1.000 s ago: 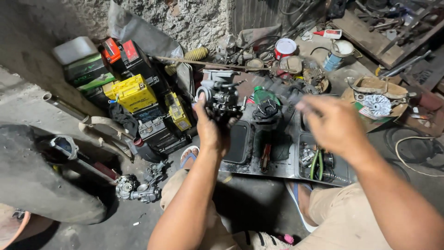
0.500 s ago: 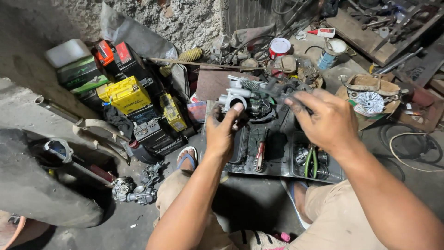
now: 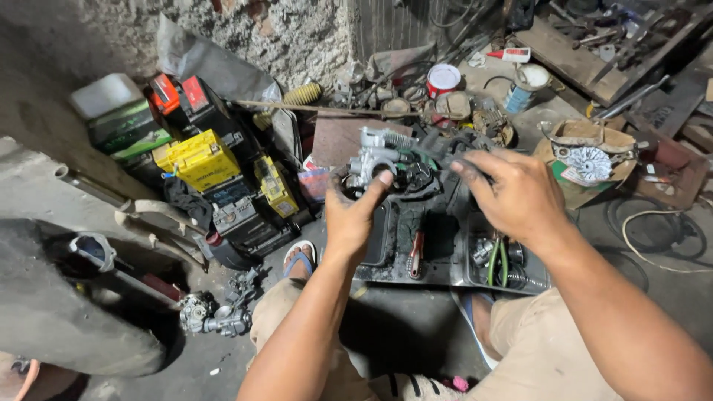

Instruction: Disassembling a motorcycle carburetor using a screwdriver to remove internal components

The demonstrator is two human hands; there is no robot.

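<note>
The left hand (image 3: pixel 355 215) clasps a grimy metal engine part (image 3: pixel 386 165) from below, holding it above the black tray (image 3: pixel 445 252). The right hand (image 3: pixel 516 197) steadies its far side, fingers (image 3: pixel 475 165) closed on it, presumably for inspection.

There were two hands (image 3: pixel 356 215), one metal engine part (image 3: pixel 382 160) between them, two yellow boxes (image 3: pixel 199 157), one red-lidded can (image 3: pixel 443 78), one red-handled tool (image 3: pixel 416 252) and one carburetor (image 3: pixel 212 315) on the floor.
</note>
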